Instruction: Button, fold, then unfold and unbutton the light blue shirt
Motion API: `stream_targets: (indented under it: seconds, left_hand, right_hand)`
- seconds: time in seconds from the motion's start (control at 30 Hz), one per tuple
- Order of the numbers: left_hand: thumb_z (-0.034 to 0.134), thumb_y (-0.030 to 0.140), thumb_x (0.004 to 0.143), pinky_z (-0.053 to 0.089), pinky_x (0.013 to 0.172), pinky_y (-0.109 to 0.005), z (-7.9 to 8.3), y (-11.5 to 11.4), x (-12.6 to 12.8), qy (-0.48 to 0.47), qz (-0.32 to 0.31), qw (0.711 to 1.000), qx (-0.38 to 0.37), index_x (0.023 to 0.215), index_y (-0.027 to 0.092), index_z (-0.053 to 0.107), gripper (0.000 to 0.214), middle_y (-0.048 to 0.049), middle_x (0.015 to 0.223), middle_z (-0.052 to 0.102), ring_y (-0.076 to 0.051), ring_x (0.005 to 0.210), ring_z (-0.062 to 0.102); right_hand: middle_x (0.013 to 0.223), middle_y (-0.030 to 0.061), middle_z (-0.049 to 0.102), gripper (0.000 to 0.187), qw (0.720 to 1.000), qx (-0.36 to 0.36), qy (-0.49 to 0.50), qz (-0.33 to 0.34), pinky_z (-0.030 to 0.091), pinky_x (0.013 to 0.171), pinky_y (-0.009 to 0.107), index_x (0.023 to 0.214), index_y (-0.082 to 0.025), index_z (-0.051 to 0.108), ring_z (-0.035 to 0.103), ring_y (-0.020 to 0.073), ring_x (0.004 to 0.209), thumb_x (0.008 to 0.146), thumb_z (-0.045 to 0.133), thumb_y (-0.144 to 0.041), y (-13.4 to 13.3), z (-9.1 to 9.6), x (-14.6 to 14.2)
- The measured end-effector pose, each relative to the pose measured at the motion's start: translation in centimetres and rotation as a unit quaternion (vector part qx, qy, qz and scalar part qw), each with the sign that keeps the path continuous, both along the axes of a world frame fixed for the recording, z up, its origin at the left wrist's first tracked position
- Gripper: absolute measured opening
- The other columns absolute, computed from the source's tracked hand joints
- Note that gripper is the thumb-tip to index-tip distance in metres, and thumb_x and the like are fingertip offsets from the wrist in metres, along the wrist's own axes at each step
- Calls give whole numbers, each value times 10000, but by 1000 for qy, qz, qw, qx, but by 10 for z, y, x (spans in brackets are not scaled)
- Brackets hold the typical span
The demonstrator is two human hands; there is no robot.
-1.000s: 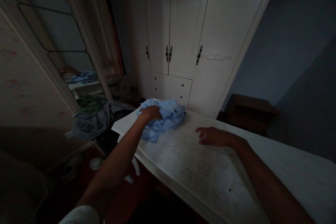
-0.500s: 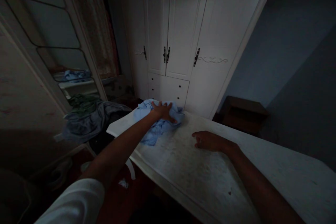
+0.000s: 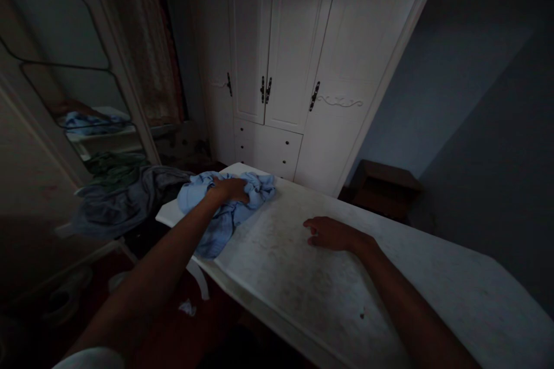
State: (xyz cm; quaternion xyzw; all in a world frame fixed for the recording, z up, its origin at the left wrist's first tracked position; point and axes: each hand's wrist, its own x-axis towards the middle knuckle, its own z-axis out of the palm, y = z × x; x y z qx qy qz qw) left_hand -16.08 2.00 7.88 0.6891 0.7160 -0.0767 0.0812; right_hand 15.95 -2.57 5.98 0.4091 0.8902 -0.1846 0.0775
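A crumpled light-blue cloth [image 3: 216,225], perhaps a garment, lies at the far left end of the white table [image 3: 277,253], and part of it hangs over the near edge. My left hand [image 3: 231,189] is pressed into its folds, with the fingers curled into the fabric and their tips hidden. Over the middle of the tabletop is my right hand [image 3: 331,233], apart from the cloth. It holds nothing; its fingers are loosely bent, with a gap between index finger and thumb. Whether it touches the surface I cannot tell.
Dark grey and green clothes [image 3: 125,196] are heaped left of the table, below a mirror [image 3: 73,29]. A white wardrobe [image 3: 281,57] stands behind. A brown cabinet [image 3: 385,176] is at the back right. A small scrap [image 3: 362,313] lies on the tabletop; crumpled paper [image 3: 187,307] is on the floor.
My left hand has gone from spread flat on the cloth to curled into it, bunching it and drawing it left. The view has shifted slightly; my right hand keeps about the same pose.
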Motion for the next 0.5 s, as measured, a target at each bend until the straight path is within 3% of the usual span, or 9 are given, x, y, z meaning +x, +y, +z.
stream_targets:
  seconds: [0.13,0.27,0.33,0.4,0.5]
  left_hand:
    - [653,480,670,141,1006,-742,4,-6,-1,14,9,999,32,1356,259,505,736,-169,1398,490,-444,1289,403]
    - [684,451,705,75,1046,-724,11,-28,19,36,0,989,147,1459,176,332,876,-204,1518,287,-409,1425,139]
    - [650,484,772,104,1083,-684,10,-52,39,1,11,970,243,1461,141,318,839,-206,1522,275,-383,1438,116]
    - [548,515,859,179,1116,-619,3,-87,63,-73,11,948,309,1425,126,377,708,-194,1474,367,-353,1427,190]
    - [514,479,901,327,1124,-413,-19,-150,94,-178,-84,917,347,1339,194,490,523,-97,1372,508,-250,1338,393]
  right_hand:
    - [1207,165,617,557,1000,0,1,7,432,967,396,1357,-84,506,568,288,1108,856,541,-324,-4,2,-5]
    - [1190,142,638,574,1000,-26,-9,-4,455,941,374,1370,-103,498,591,278,1095,851,554,-343,-4,9,-7]
    - [1143,119,666,539,999,-32,7,-7,482,892,356,1344,-137,530,625,259,1040,846,564,-341,-2,17,-5]
    - [1064,95,696,454,998,1,69,-9,502,837,333,1279,-162,584,654,226,960,856,552,-321,-4,33,0]
    - [922,63,711,298,959,138,244,-49,517,728,299,1114,-177,670,666,168,801,888,519,-299,-26,71,14]
